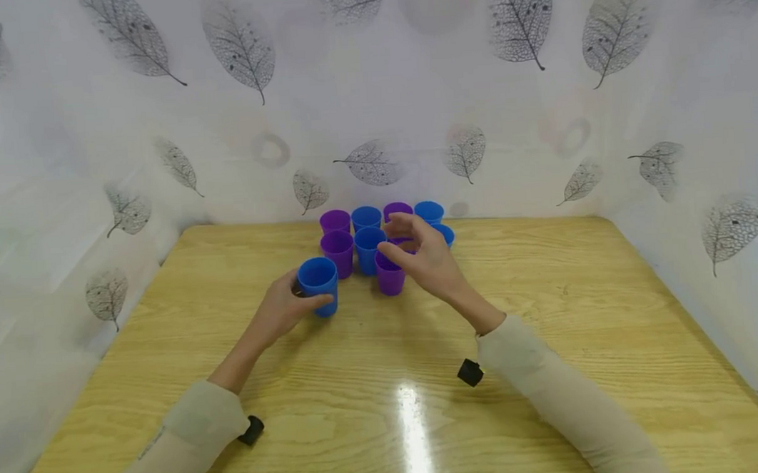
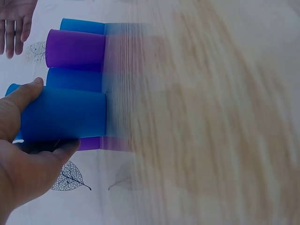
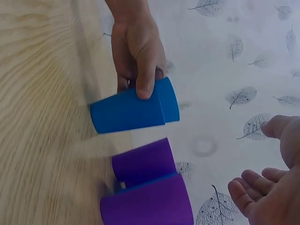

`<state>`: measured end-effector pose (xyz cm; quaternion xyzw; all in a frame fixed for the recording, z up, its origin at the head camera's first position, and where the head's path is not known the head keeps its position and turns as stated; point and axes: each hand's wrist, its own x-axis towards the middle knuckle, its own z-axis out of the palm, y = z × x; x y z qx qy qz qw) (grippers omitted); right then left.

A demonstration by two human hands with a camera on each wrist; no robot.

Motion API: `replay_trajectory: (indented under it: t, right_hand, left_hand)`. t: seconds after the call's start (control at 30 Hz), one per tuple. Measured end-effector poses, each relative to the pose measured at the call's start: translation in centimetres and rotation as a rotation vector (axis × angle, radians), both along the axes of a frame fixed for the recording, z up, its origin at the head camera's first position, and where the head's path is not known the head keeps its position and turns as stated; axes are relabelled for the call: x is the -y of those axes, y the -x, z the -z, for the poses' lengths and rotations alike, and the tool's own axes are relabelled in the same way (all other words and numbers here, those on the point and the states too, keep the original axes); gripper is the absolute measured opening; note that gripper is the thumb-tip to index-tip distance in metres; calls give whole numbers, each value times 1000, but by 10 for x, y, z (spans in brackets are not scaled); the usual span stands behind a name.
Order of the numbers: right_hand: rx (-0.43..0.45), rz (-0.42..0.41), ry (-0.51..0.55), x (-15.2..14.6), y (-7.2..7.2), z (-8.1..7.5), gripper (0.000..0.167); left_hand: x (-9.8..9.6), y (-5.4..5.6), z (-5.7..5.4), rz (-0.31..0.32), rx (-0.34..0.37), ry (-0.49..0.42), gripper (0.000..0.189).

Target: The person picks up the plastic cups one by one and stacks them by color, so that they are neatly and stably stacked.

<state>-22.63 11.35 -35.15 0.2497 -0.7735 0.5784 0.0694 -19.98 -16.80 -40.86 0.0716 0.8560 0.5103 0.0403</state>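
Note:
Around a blue cup (image 1: 327, 285) at the front left of a cup group, my left hand (image 1: 278, 312) curls its thumb and fingers. A second blue rim (image 3: 170, 99) projects from this cup's mouth in the right wrist view, so two blue cups are nested there. My right hand (image 1: 428, 261) hovers over the group's front right with fingers loosely bent, holding nothing. Nearest to it stands a purple cup (image 1: 391, 281), upright, its rim partly covered by the thumb in the head view. The right palm (image 3: 276, 199) faces the cups' mouths, apart from them.
Behind stand several upright cups in close rows, among them a purple cup (image 1: 338, 256), a blue cup (image 1: 367, 260) and another blue cup (image 1: 429, 211). The wooden table (image 1: 337, 410) ends at a leaf-patterned cloth (image 1: 385, 107) behind and at both sides.

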Motion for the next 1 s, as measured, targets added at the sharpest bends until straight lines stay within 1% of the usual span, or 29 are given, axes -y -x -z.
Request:
replay_trajectory:
  t: [0.2, 0.33, 0.67, 0.83, 1.0]
  right_hand:
    - [-4, 33, -26, -26, 0, 1, 56]
    - [-14, 70, -28, -43, -2, 3, 54]
    - [-46, 172, -15, -88, -3, 9, 49]
    - [-48, 232, -34, -109, -1, 17, 50]
    - [-33, 298, -69, -126, 5, 30, 52]
  left_hand:
    - [0, 1, 0, 0, -21, 43, 69]
    - [0, 0, -2, -12, -10, 66, 69]
    - [-2, 1, 1, -16, 1, 66, 70]
    - [-2, 0, 0, -22, -2, 74, 71]
    - [-2, 0, -1, -16, -10, 80, 70]
